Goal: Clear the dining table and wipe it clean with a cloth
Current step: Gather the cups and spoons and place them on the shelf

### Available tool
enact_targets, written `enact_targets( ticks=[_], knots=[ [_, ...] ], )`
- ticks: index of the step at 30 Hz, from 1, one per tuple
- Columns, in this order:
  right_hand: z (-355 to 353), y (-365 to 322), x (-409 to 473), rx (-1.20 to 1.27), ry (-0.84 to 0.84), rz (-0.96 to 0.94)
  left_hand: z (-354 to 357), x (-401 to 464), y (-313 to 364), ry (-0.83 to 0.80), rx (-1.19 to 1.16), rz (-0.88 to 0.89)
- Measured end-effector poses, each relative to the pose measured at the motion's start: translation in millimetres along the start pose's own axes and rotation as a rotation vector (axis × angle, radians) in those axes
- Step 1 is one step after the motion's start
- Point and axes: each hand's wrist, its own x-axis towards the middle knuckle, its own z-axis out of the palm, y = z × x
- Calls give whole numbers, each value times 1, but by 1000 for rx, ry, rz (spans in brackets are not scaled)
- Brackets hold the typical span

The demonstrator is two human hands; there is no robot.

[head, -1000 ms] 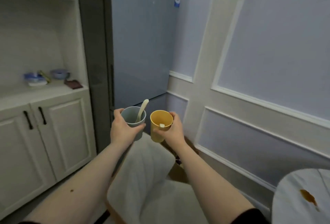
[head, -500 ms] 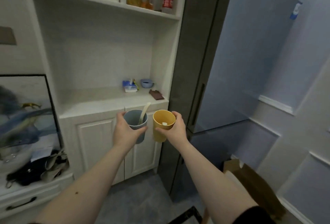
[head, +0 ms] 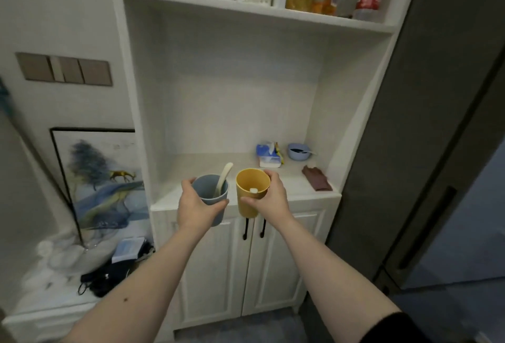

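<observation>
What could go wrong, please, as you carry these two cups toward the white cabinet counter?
1. The cream spoon leans loosely out of the grey-blue plastic cup that the left hand grips; a tilt might tip it out.
2. The right hand holds the yellow plastic cup close beside the other; the rims could knock.
3. A blue tissue pack, small blue bowl and brown cloth crowd the white counter's right side, so setting down there may bump them.

Matt plastic-looking blue cup (head: 210,197) and yellow cup (head: 251,192).
</observation>
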Motion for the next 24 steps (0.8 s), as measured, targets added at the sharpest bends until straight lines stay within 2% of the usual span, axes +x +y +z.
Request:
enact_targets(
  ticks=[14, 18, 24],
  knots=[
    [116, 22, 165, -43, -45, 23, 26, 183, -61, -8, -55, -59],
    [148, 33, 194, -49, -40, 42, 35, 221, -80, -47, -97, -71],
    [180, 42, 240, -38, -89, 93, 51, 278, -109, -8, -110, -141]
  ],
)
